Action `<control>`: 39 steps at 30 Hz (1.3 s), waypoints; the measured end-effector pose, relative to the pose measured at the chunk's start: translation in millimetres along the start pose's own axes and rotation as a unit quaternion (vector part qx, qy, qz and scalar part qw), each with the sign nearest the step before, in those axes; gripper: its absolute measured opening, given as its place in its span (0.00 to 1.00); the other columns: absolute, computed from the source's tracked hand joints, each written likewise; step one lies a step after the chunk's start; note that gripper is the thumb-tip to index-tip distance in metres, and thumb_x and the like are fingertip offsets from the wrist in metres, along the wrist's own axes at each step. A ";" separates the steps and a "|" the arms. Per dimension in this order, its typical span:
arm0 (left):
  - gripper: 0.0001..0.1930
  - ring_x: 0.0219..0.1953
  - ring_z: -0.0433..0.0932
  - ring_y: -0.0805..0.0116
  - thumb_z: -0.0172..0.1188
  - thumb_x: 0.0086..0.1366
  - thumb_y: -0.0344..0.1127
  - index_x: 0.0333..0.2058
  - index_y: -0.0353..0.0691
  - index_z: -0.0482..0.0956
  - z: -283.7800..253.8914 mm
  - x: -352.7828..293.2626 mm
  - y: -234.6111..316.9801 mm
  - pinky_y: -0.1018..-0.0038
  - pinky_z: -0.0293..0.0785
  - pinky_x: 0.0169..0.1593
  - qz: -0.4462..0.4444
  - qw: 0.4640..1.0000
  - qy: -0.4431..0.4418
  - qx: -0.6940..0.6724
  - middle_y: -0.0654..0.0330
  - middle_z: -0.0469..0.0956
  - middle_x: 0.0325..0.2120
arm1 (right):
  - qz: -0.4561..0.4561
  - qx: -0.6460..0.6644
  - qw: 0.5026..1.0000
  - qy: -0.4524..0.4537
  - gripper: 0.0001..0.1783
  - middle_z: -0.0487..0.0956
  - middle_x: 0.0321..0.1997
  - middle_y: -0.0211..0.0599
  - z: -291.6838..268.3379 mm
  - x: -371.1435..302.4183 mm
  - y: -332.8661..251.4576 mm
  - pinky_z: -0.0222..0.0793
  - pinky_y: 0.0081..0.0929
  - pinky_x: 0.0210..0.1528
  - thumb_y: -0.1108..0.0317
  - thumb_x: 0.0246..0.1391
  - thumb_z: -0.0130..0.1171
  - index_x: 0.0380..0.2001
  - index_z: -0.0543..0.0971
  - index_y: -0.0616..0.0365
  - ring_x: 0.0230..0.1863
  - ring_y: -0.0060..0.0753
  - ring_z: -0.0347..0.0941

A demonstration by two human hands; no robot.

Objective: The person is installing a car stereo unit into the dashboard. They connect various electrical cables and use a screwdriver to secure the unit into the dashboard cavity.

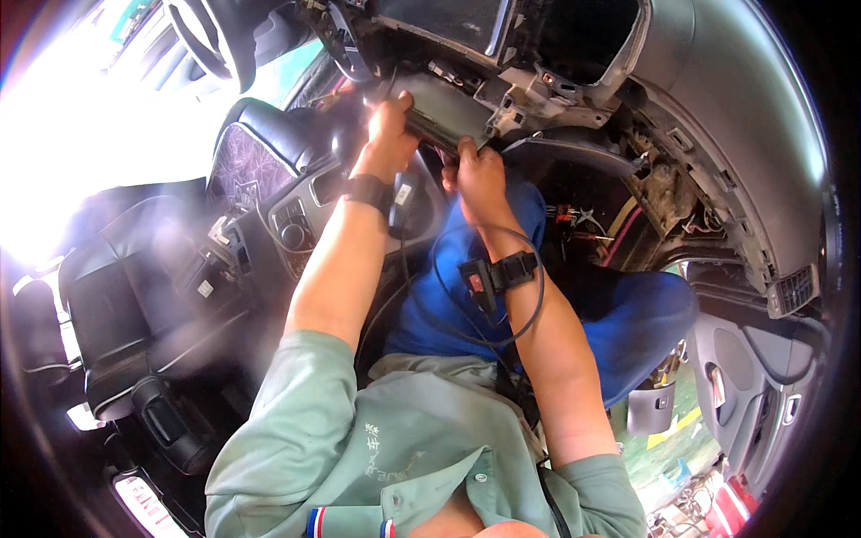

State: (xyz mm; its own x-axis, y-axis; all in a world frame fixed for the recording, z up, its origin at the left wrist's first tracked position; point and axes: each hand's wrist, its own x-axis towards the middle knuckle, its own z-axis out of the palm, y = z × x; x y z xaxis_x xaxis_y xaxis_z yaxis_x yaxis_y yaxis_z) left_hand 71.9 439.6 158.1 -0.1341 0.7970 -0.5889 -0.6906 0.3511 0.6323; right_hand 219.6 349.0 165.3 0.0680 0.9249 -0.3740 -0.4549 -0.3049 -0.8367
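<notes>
Both hands grip the near edge of a flat, grey metal box [451, 108], in front of the opened centre of a car dashboard. My left hand [391, 134] is closed round its left corner, the thumb on top. My right hand [481, 177] holds the right corner, thumb up and fingers curled below. The box lies tilted, its far side close to brackets and connectors; whether it touches them I cannot tell. Black straps circle both wrists, and a dark cable [489, 343] loops round my right forearm.
A gear console [291, 229] and black seats [134, 314] are at the left. The stripped dashboard [717, 99] curves round the right, with exposed brackets and an air vent [795, 291]. Pliers and other hand tools [578, 222] lie in the footwell. An open door [744, 368] stands at the lower right.
</notes>
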 end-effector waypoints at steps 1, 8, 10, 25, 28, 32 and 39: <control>0.13 0.44 0.81 0.52 0.52 0.75 0.38 0.44 0.32 0.76 -0.1 -2.8 -0.3 0.56 0.75 0.55 0.009 1.000 0.000 0.004 0.48 0.82 0.43 | 0.001 -0.005 1.000 -0.011 0.20 0.77 0.21 0.45 -0.9 1.1 1.5 0.64 0.29 0.13 0.62 0.64 0.51 0.25 0.74 0.70 0.14 0.30 0.72; 0.13 0.43 0.82 0.54 0.51 0.75 0.38 0.44 0.32 0.77 2.8 -8.0 -0.9 0.58 0.76 0.53 0.030 0.999 0.005 0.015 0.49 0.82 0.42 | 0.015 0.008 1.000 0.002 0.21 0.76 0.21 0.45 2.0 1.6 -1.1 0.64 0.29 0.13 0.61 0.66 0.51 0.25 0.73 0.68 0.13 0.30 0.70; 0.13 0.42 0.82 0.54 0.51 0.75 0.38 0.44 0.32 0.77 6.4 -14.0 -1.3 0.59 0.76 0.52 0.023 0.999 0.010 0.020 0.50 0.82 0.41 | 0.015 0.008 1.000 0.002 0.21 0.76 0.21 0.45 -0.7 1.2 0.1 0.63 0.29 0.13 0.60 0.66 0.51 0.24 0.73 0.68 0.12 0.30 0.70; 0.12 0.41 0.81 0.56 0.51 0.75 0.36 0.44 0.31 0.76 3.4 -10.3 2.5 0.59 0.76 0.52 0.004 0.999 -0.011 0.042 0.51 0.81 0.40 | 0.028 -0.039 0.999 -0.026 0.20 0.75 0.24 0.39 -5.1 -2.3 -5.9 0.61 0.28 0.17 0.58 0.68 0.50 0.30 0.74 0.67 0.16 0.27 0.68; 0.13 0.42 0.80 0.56 0.51 0.75 0.36 0.44 0.30 0.76 -16.3 8.7 10.5 0.59 0.75 0.53 -0.009 0.995 -0.015 0.096 0.51 0.81 0.41 | 0.023 -0.034 0.999 -0.036 0.21 0.75 0.22 0.40 0.1 -4.2 -5.4 0.63 0.28 0.16 0.58 0.68 0.50 0.29 0.74 0.68 0.16 0.27 0.69; 0.12 0.43 0.80 0.55 0.51 0.75 0.34 0.44 0.29 0.76 -12.3 17.4 14.8 0.58 0.75 0.54 -0.007 0.989 -0.046 0.137 0.51 0.80 0.41 | 0.023 -0.015 0.999 -0.046 0.21 0.77 0.21 0.43 -3.4 -1.4 -9.1 0.68 0.29 0.16 0.59 0.66 0.50 0.27 0.74 0.69 0.15 0.30 0.73; 0.11 0.46 0.81 0.56 0.52 0.75 0.35 0.47 0.33 0.77 -4.5 -7.0 20.8 0.58 0.76 0.58 -0.032 0.997 -0.012 0.068 0.53 0.82 0.43 | 0.036 -0.084 0.984 -0.152 0.15 0.80 0.27 0.40 -32.7 -41.6 -34.0 0.73 0.24 0.26 0.67 0.67 0.47 0.39 0.77 0.71 0.23 0.28 0.76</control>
State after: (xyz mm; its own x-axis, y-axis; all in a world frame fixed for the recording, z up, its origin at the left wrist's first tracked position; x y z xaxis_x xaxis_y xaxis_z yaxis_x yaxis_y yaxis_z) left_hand 55.3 439.2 173.1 -0.0752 0.7812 -0.6197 -0.5937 0.4642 0.6573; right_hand 261.2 313.5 196.2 -0.2388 0.9168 -0.3199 -0.2935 -0.3822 -0.8762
